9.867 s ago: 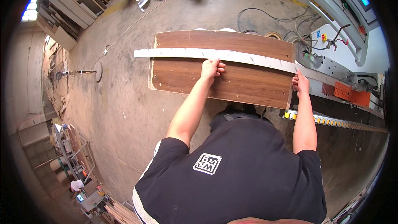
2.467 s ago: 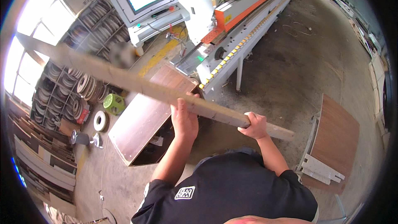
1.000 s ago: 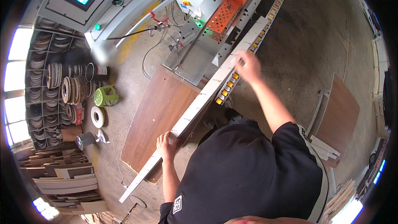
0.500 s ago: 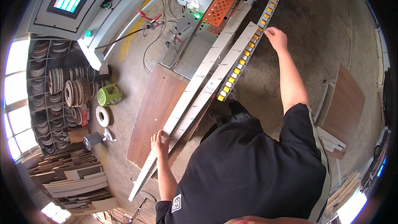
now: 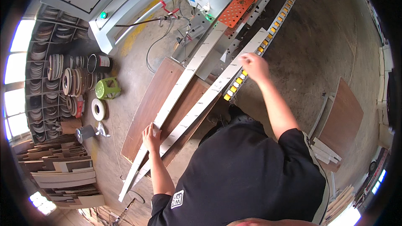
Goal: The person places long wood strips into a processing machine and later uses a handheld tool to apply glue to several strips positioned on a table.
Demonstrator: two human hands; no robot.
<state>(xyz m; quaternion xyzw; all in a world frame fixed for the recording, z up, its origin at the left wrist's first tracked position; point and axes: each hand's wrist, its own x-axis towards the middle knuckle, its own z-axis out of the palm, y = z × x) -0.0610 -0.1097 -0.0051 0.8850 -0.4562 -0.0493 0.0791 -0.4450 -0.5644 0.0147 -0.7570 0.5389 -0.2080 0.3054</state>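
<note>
Two long white board strips slant away from me across a brown wood-grain panel (image 5: 146, 100). My left hand (image 5: 151, 138) grips the left strip (image 5: 184, 86), fingers at its outer edge and thumb toward the inner side. Beside it, a gap apart, lies the right strip (image 5: 197, 106). My right hand (image 5: 255, 67) is over the far part of this right strip, its fingers blurred by motion; whether they touch it I cannot make out. Along that strip's right side runs a rail of yellow and white rollers (image 5: 237, 84), partly hidden by the hand.
Ahead stands a machine with an orange perforated plate (image 5: 236, 12), a grey control console (image 5: 83, 0) and a lever rod (image 5: 142, 22). Edging rolls (image 5: 71, 81), a green stool (image 5: 107, 88) and stacked boards (image 5: 63, 178) line the left. A brown board (image 5: 341, 117) leans at right.
The left strip has shifted left with my left hand, widening the gap between the strips. My right hand has come from beside the roller rail leftward and nearer, over the right strip.
</note>
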